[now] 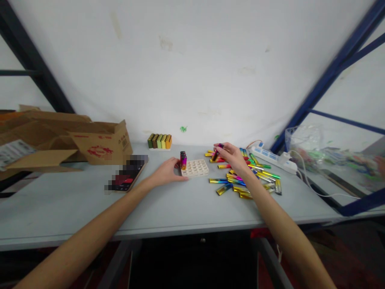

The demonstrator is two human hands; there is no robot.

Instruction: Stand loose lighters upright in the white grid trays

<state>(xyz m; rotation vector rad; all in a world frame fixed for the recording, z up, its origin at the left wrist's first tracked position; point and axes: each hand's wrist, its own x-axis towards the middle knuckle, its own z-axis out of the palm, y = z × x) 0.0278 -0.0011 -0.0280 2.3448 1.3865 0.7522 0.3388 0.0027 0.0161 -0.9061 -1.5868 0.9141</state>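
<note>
My left hand (pixel 169 171) grips the left end of a white tray (pixel 200 174) with rows of holes, its thumb along the front corner. A few purple-pink lighters (pixel 183 161) with dark tops stand upright in the tray's left end, beside my fingers. Above the table, to the right of the tray, my right hand (pixel 232 156) pinches a tilted dark purple lighter (pixel 217 152). Below and around that hand lies a loose pile of shiny lighters (pixel 240 188) in gold, blue, red and green.
Against the wall stands a full block of green, brown and yellow lighters (pixel 159 141). An open cardboard box (pixel 100 144) and a partly blurred phone (pixel 129 174) are on the left. A white power strip (pixel 273 158) with a cable and a clear plastic bag (pixel 315 144) lie right.
</note>
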